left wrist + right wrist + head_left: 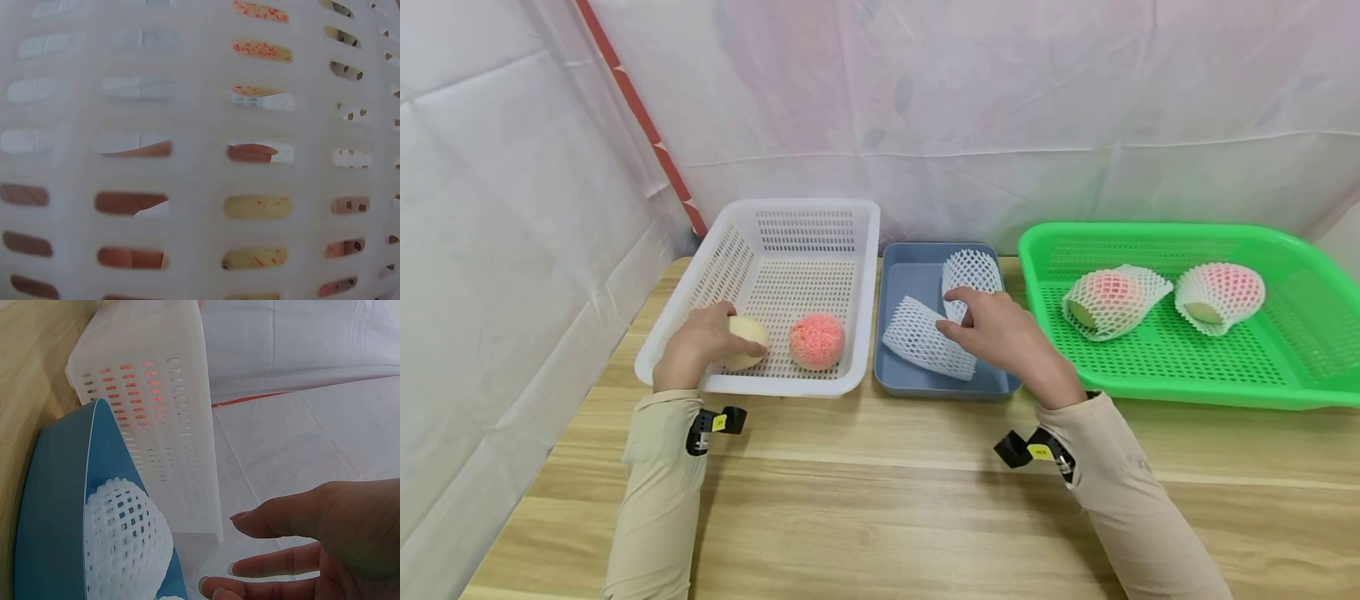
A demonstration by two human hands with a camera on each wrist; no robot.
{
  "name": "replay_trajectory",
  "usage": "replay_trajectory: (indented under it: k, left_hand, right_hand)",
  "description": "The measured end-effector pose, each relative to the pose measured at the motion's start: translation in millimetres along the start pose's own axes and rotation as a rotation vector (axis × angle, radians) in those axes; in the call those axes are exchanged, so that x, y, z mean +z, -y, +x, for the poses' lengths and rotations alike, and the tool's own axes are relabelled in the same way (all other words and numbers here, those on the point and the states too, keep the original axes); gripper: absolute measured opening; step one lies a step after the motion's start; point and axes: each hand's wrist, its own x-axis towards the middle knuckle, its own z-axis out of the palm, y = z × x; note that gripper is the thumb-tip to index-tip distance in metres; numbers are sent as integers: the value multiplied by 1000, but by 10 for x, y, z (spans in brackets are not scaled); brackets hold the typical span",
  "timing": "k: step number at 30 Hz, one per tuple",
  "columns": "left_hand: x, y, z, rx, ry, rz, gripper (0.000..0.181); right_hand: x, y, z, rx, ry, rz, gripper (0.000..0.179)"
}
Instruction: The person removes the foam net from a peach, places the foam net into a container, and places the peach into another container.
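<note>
My left hand (696,340) reaches into the white basket (868,275) and grips a pale yellow round fruit (748,340), thumb along its near side. In the left wrist view, the basket wall (197,175) covers most of the scene; parts of the hand and fruit show through its slots. A pink-red speckled fruit (817,341) lies to the right in that basket. My right hand (1000,329) hovers over the blue-grey tray (891,383), thumb and fingers apart, holding nothing. Below it lie two white foam net sleeves, one in front (928,340) and one behind (972,273).
At the right stands a green basket (1157,385) with two fruits in foam nets, one on the left (1108,300) and one on the right (1221,296). All containers sit on a wooden table (865,500). White fabric (1000,108) hangs behind and at the left.
</note>
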Motion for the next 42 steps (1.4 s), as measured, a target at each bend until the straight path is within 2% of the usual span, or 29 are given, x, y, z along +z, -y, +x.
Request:
replay_trajectory:
  k: [17, 25, 29, 36, 42]
  left_hand:
    - [-47, -37, -56, -2, 41, 33, 79]
    - [-94, -68, -78, 49, -1, 51, 71]
    - [-104, -164, -132, 96, -51, 37, 65]
    - [-120, -434, -353, 212, -184, 5, 57]
    - [-29, -760, -419, 387, -310, -8, 46]
  right_hand:
    - [-29, 0, -6, -7, -13, -11, 48]
    - [-278, -65, -106, 22, -48, 46, 51]
    - [-437, -154, -192, 40, -78, 51, 53]
    - [-755, -286, -251, 62, -117, -58, 52]
    - [-1000, -400, -307, 99, -100, -146, 54]
